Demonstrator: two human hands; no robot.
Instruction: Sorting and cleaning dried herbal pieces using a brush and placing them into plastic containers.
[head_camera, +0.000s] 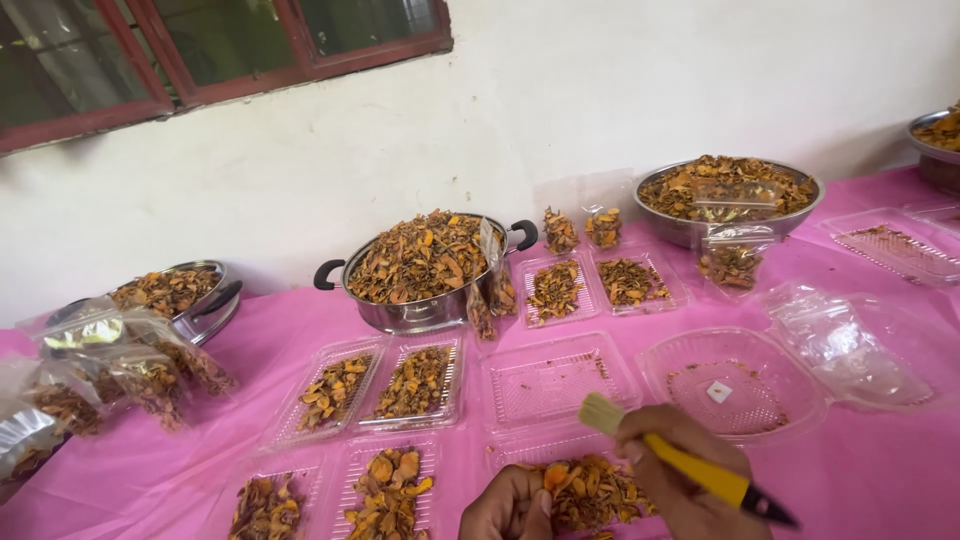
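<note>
Bottom centre, our right hand (680, 480) gripped a yellow brush (690, 465); left hand (510, 505) pinched dried slices (590, 490); pink tablecloth (880, 470), white wall (600, 80) upper frame.

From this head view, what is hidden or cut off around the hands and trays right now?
- Left hand: wrist and lower part cut off by the bottom edge.
- Right hand: its fingers wrap the yellow brush handle, hiding the middle of the handle.
- Clear tray under the dried pieces: mostly covered by the pile and both hands.
- Bowl at far right: cut off by the right edge.
- Foil bags at left: cut off by the left edge.
</note>
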